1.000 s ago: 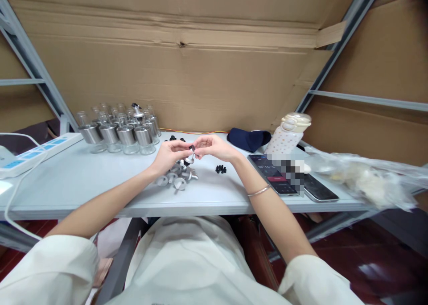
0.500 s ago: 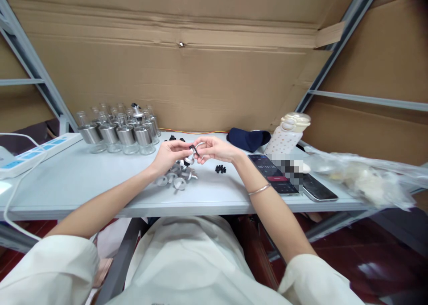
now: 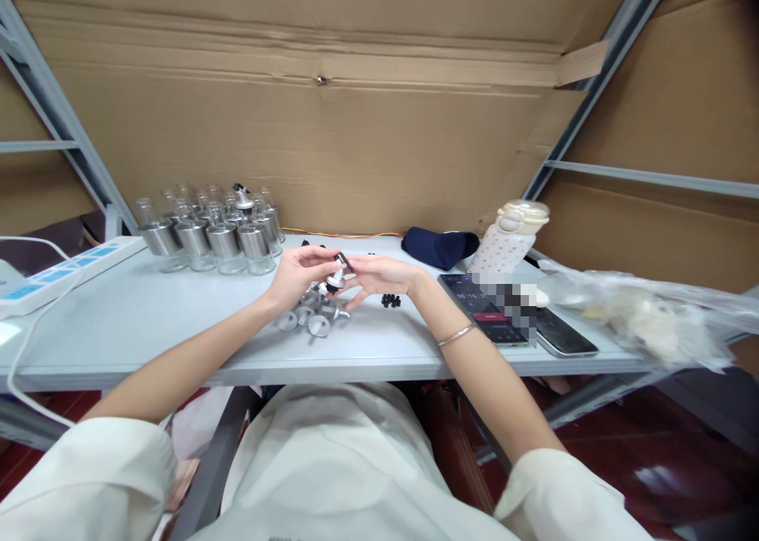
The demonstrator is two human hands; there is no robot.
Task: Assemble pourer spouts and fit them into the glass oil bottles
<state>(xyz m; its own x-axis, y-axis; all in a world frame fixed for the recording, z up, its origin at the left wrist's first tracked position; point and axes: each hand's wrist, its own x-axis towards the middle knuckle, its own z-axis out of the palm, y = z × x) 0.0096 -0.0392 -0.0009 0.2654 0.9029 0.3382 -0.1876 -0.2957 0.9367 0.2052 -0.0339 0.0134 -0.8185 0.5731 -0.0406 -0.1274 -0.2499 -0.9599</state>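
Between the thumb and fingers of my left hand (image 3: 296, 278) is a bottle pourer (image 3: 335, 280), with a black flip cap on a silver spout and a dark stopper below. My right hand (image 3: 383, 275) is beside it, fingers spread; its upper fingers reach the black cap, though whether they touch it I cannot tell. Just below my hands lies a heap of silver pourer parts (image 3: 308, 313) with round discs. Right of the heap sits a cluster of small black pieces (image 3: 390, 300). More black parts (image 3: 305, 244) are partly hidden behind my left hand.
Several glass bottles with steel sleeves (image 3: 224, 240) stand at the back left, one carrying a pourer (image 3: 242, 198). A power strip (image 3: 71, 270) lies far left. On the right are a navy cap (image 3: 439, 247), a dotted flask (image 3: 504, 240), two phones (image 3: 566, 334) and plastic bags (image 3: 646, 319).
My right hand's fingers have opened from their pinch on the black cap and spread around the pourer. My left hand stays in nearly the same place, still holding it.
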